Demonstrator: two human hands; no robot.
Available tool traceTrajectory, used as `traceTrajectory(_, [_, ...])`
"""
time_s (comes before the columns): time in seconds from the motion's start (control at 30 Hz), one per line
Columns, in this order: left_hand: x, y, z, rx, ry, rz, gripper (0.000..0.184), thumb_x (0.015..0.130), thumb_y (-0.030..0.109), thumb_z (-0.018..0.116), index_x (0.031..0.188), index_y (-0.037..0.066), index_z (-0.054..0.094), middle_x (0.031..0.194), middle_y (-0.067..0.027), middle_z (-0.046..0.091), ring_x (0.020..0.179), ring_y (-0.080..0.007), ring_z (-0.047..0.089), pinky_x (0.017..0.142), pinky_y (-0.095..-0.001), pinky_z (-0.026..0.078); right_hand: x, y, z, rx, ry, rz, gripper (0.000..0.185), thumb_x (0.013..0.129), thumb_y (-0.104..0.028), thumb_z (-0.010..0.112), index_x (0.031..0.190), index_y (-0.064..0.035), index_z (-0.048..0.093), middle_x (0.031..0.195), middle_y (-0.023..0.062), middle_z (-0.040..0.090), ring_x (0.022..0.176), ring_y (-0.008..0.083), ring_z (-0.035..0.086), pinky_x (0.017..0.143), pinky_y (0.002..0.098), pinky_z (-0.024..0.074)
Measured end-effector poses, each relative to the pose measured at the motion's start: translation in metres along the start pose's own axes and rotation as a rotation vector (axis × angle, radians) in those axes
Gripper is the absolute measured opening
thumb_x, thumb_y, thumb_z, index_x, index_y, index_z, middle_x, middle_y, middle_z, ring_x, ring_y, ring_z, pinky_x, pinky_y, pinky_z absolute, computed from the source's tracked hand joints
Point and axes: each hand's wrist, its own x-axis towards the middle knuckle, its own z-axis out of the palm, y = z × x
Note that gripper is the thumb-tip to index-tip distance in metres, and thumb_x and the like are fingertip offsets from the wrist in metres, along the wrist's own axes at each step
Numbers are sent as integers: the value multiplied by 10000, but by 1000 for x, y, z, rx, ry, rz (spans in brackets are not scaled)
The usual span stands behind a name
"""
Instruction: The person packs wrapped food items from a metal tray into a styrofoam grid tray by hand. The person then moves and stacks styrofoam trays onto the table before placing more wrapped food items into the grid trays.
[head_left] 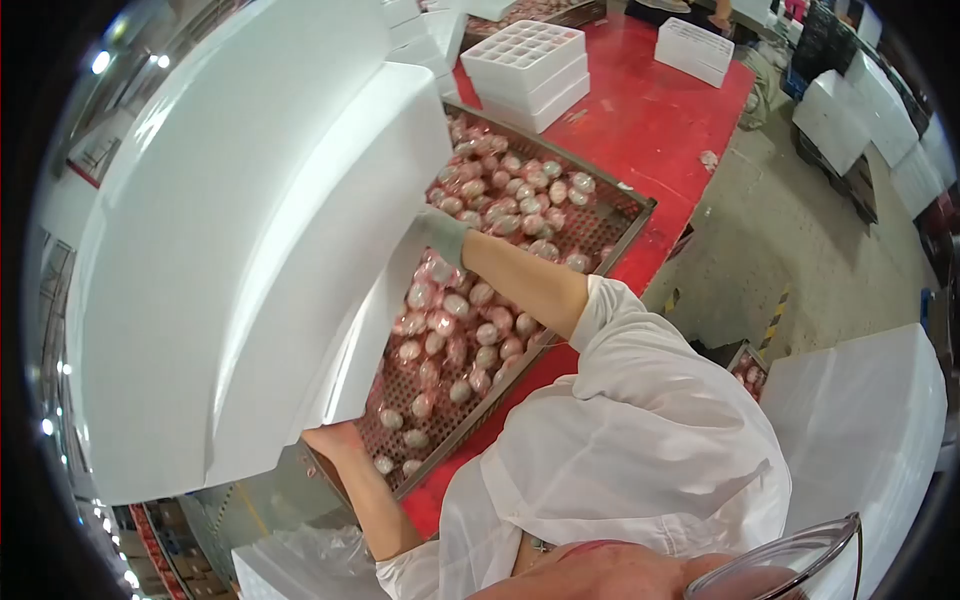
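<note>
A large white foam box (290, 240), close to the camera, fills the left of the view, tilted above a perforated tray (597, 222) of wrapped round items (455, 305). My right hand (442, 236), in a grey-green glove, grips the box's right side; its fingertips are partly hidden. My left hand (335, 438) holds the box's lower edge, with most fingers out of sight beneath it. Several of the wrapped items, whitish and pink, lie loose in the tray just beyond and below both hands.
Stacked white compartment trays (527, 70) stand on the red table (640, 130), with another white stack (693, 52) farther right. Part of another person (720, 15) shows at the top edge. White foam boxes (833, 120) rest on a pallet at right; a white container (860, 430) is beside me.
</note>
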Motion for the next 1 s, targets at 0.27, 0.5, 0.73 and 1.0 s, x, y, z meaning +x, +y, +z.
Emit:
traceTrajectory(0.27, [36, -108, 69, 71, -366, -211, 491, 952, 377, 411, 1298, 33, 463, 1312, -114, 508, 1190, -291, 501, 1017, -439, 409, -43, -24, -152, 705, 524, 914, 355, 872, -196, 551, 1180, -21, 567, 1087, 83, 612, 976, 187, 570, 858, 317, 460])
traceTrajectory(0.5, [35, -191, 132, 32, -593, -366, 505, 952, 400, 428, 1320, 54, 433, 1318, -71, 493, 1200, -247, 478, 1011, -419, 395, -134, -31, -258, -149, 487, 573, 350, 825, -116, 533, 1161, -27, 578, 1112, 138, 611, 1017, 254, 577, 912, 335, 454])
traceTrajectory(0.73, [-5, -252, 232, 221, -752, -499, 627, 942, 586, 370, 1349, 114, 438, 1314, -31, 514, 1223, -176, 449, 942, -383, 429, -252, 58, -392, -213, 567, 632, 285, 914, -292, 451, 1041, -93, 611, 873, 46, 615, 722, 164, 570, 634, 293, 498])
traceTrajectory(1.0, [-78, -307, 355, 313, -850, -740, 670, 954, 586, 346, 1392, 82, 402, 1372, -24, 480, 1264, -177, 410, 1049, -312, 287, -235, -33, -487, 259, 1171, 921, 148, 876, -257, 509, 771, -161, 551, 632, -37, 467, 561, 89, 434, 504, 255, 369])
